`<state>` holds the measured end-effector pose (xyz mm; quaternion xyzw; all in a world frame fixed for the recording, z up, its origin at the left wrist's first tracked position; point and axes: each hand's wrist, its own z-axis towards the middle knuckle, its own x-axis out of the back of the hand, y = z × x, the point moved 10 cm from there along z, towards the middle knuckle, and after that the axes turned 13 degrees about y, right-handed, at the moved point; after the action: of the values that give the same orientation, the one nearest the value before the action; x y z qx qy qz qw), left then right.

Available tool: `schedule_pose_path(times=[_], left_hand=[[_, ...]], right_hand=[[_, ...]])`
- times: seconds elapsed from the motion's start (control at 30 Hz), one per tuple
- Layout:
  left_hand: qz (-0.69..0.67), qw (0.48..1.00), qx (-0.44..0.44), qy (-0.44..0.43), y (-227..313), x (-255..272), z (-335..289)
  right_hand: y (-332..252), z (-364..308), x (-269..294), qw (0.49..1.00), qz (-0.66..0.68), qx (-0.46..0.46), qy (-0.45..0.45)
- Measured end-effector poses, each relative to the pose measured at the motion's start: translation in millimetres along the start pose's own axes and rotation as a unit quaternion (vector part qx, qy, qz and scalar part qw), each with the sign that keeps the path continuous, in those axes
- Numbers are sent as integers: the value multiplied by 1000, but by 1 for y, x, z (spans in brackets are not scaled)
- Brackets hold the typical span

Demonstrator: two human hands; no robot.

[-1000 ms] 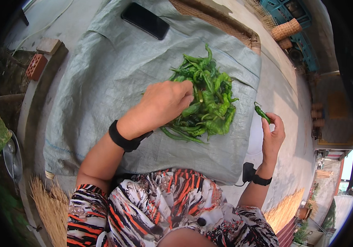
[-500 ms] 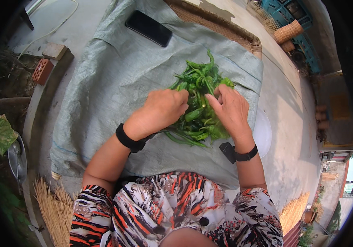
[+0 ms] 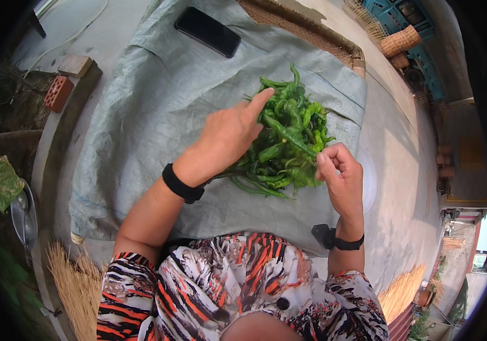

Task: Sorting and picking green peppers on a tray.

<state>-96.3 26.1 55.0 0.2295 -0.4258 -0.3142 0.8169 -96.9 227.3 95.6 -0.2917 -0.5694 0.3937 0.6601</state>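
Note:
A heap of long green chili peppers [image 3: 297, 111] with some leafy bits lies on a grey-green woven plastic sheet [image 3: 158, 113]. My left hand [image 3: 227, 133] reaches over the heap's left side, index finger stretched to the far peppers and the other fingers curled and partly hidden; I see nothing held in it. At the heap's right edge, my right hand [image 3: 341, 170] is closed in a pinch. One end of a long green pepper [image 3: 290, 136] meets its thumb and fingertips. The pepper slants across the top of the heap.
A black phone [image 3: 207, 31] lies on the sheet's far part. Beneath the sheet shows a woven wicker edge [image 3: 334, 42]. A white round dish [image 3: 369, 182] is partly hidden behind my right hand. Bricks [image 3: 59, 94] sit on a low kerb at left.
My right hand has moved right and nearer to me, out from the heap to its edge. My left index finger has stretched out toward the far peppers.

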Motion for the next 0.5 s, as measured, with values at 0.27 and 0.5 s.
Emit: schedule_pose_path(times=[0.27, 0.5], left_hand=[[16, 994, 8, -106, 7, -16, 0], [20, 997, 7, -76, 3, -9, 2]], right_hand=[[13, -14, 61, 999, 20, -17, 26], [11, -34, 185, 875, -381, 2, 299]])
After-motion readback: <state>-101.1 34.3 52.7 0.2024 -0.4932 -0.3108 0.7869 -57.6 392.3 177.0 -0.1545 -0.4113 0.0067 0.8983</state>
